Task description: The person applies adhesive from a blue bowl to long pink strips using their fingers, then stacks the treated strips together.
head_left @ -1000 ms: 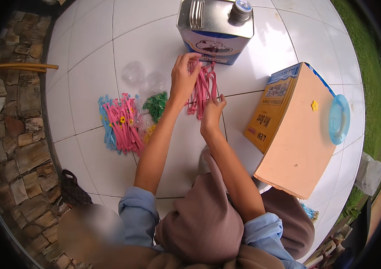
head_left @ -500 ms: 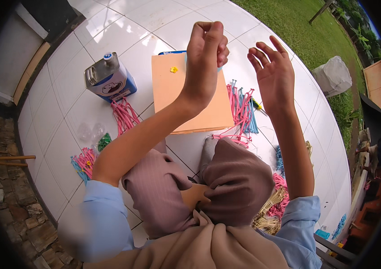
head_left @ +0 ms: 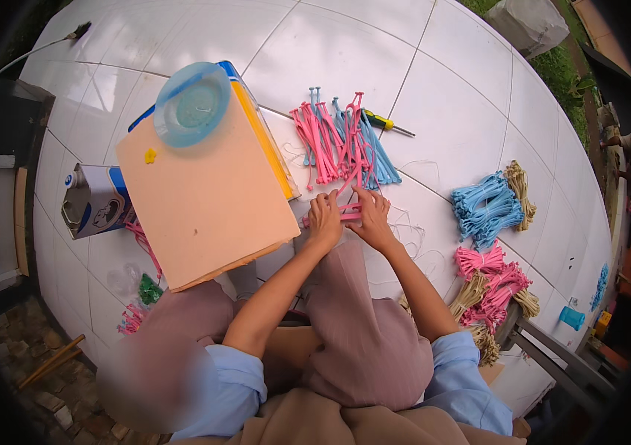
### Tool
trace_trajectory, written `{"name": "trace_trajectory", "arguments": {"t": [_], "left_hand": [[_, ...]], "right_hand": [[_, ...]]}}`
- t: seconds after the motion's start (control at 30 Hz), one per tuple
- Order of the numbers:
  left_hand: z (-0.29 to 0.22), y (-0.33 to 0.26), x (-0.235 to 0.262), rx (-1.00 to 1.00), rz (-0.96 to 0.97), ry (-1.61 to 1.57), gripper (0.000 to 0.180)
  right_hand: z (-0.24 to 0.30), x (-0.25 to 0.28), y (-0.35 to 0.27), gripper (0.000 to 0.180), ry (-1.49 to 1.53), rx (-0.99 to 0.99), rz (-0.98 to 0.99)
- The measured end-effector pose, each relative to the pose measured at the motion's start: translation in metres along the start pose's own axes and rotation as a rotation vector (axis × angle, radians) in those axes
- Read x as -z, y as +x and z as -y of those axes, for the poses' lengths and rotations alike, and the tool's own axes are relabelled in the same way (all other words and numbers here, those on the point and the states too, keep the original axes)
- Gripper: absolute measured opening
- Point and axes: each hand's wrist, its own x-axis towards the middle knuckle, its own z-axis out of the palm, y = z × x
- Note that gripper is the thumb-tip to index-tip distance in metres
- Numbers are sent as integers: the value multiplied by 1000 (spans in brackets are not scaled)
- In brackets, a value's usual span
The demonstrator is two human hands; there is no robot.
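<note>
My left hand (head_left: 325, 221) and my right hand (head_left: 372, 219) are close together on the floor just beyond my right knee. Both have their fingers bent on a few pink straps (head_left: 349, 212) that run between them. Just beyond lies a loose pile of pink straps (head_left: 320, 142) with knobbed ends, mixed with light blue straps (head_left: 383, 159). To the left a peach-coloured board (head_left: 208, 200) carries a translucent blue dish (head_left: 195, 107) and a small yellow flower-shaped piece (head_left: 150, 156).
A screwdriver (head_left: 379, 120) lies beyond the straps. Bundles of blue straps (head_left: 487, 208) and pink straps (head_left: 504, 285) are on the right, near a grey bar (head_left: 564, 356). A blue-white metal can (head_left: 95, 200) stands left of the board; fine thread (head_left: 408, 230) trails beside my right hand.
Both hands have come down from the air above the board and floor onto the pink straps. The view has shifted right, and the blue dish now shows whole.
</note>
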Motion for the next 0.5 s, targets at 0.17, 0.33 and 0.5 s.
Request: {"name": "trace_trajectory", "arguments": {"t": [0.17,0.33,0.5], "left_hand": [[9,28,-14,-191,55,101,39],[-37,79,5,-36,11,-201,30],[-59,71,32,97,-74,-320,26]], "right_hand": [[-42,-27,14,72,-70,73,-217],[-49,8,81,69,-91,-11,-203],[-10,53,80,73,-137,28,-158]]}}
